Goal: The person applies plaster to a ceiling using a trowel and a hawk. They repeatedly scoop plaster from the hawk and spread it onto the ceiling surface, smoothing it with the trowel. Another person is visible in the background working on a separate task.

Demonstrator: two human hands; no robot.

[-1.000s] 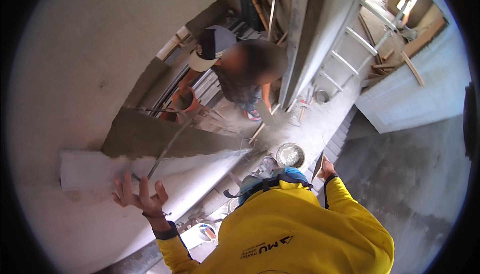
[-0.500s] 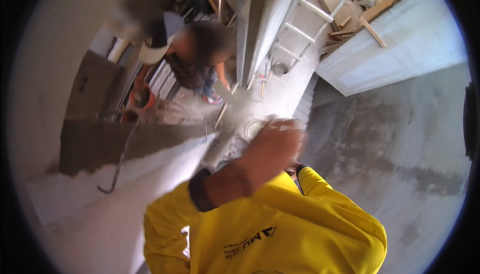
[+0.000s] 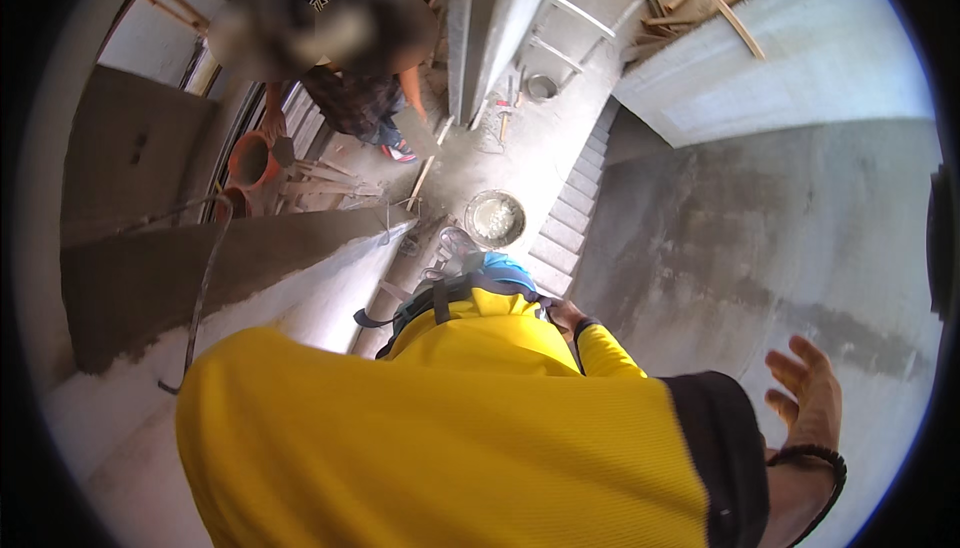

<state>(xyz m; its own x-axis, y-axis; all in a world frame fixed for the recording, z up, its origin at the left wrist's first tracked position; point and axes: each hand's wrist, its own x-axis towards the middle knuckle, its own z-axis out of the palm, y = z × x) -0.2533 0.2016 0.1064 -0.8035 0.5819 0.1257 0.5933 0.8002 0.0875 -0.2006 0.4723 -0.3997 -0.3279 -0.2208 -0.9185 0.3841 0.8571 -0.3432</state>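
My left arm, in a yellow sleeve with a dark cuff, crosses my chest from left to right. My left hand (image 3: 810, 398) is raised beside the right-hand grey wall (image 3: 730, 248), its fingers apart and nothing in them. A dark beaded bracelet (image 3: 822, 460) circles that wrist. Down at my waist, my right hand (image 3: 567, 318) looks closed next to a dark belt (image 3: 440, 300); what it holds, if anything, is hidden. Something blue (image 3: 508, 270) shows just beyond the belt. Past it on the floor stands a round tub (image 3: 494, 220) with pale wet mix inside.
A co-worker (image 3: 355, 98) stands at the upper left beside an orange bucket (image 3: 252, 160). Stairs (image 3: 570, 213) run along the right wall. A ladder (image 3: 583, 18), a small bucket (image 3: 541, 88) and loose timber (image 3: 740, 23) lie farther off. A bent rod (image 3: 205, 298) hangs at the left.
My left hand has swung from in front of my waist out to the right. The tub and belt are now uncovered. My right hand stays at my waist.
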